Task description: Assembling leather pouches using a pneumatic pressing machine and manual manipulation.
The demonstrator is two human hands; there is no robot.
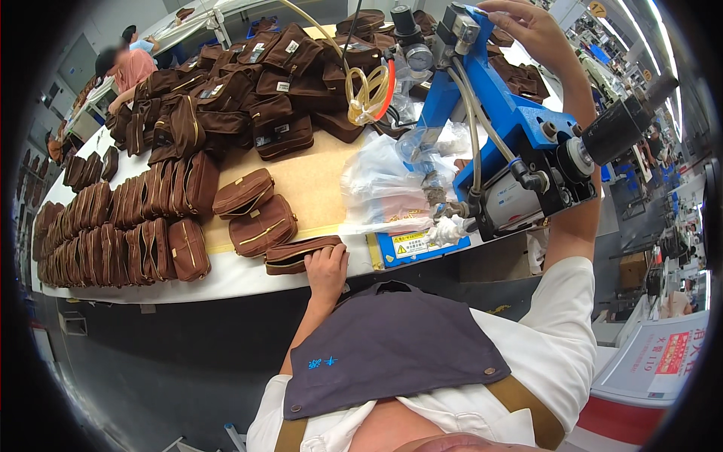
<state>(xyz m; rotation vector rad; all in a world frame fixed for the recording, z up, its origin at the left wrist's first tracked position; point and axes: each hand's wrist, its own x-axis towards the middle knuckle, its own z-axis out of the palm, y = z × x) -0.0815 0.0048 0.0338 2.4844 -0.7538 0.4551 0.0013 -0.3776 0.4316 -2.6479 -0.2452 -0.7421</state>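
Note:
At the table's front edge lies a brown zippered pouch (pixel 297 255) with a gold-coloured zip. My left hand (pixel 328 270) grips its right end, fingers curled over the top. Two more brown pouches (pixel 263 224) lie just behind it. To the right stands a blue pneumatic press (pixel 482 83) with a grey cylinder (pixel 512 200), hoses and a black knob. My right hand (pixel 531 30) reaches around to the far top of the press, its fingers stretched out and touching or close to the blue frame. Whatever lies under its fingertips is hidden.
Rows of upright brown pouches (pixel 143 196) line the table's left side, and a heap of them (pixel 248 83) covers the back. Clear plastic film (pixel 384 181) lies beside the press. A coiled yellowish hose (pixel 367 94) hangs in front of the heap. Another person (pixel 135 68) stands at the far left.

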